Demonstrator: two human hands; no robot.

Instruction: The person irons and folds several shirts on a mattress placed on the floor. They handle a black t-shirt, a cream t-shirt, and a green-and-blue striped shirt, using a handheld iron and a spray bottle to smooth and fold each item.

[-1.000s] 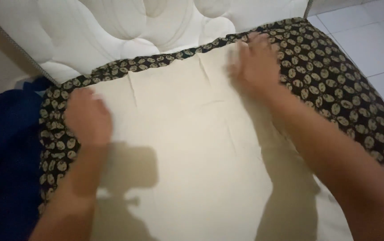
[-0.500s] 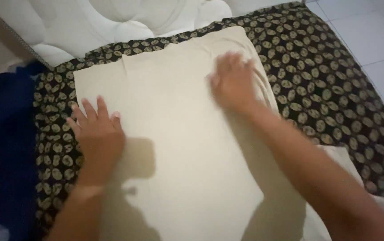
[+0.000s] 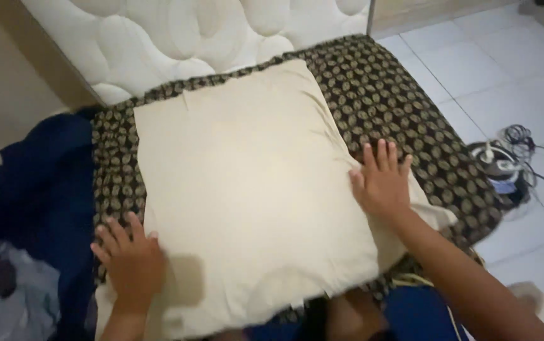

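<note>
— How's the light?
— Dim and warm. The cream cloth [image 3: 246, 189] at centre is brightest; the lower left of the frame falls dark.
— Shadows?
— A soft one just right of the left hand [image 3: 134, 265].
— Sharpness?
— Slightly soft throughout, grainy, with no glare.

My left hand [image 3: 131, 262] is bare, with no ring, watch or band on it, and the forearm behind it shows no sleeve as far as the bottom edge. My right hand [image 3: 382, 183] is bare too, its short nails unpainted as far as I can tell, and that forearm runs uncovered to the lower corner. Below, between my arms, I wear dark blue cloth [image 3: 411, 312].
</note>
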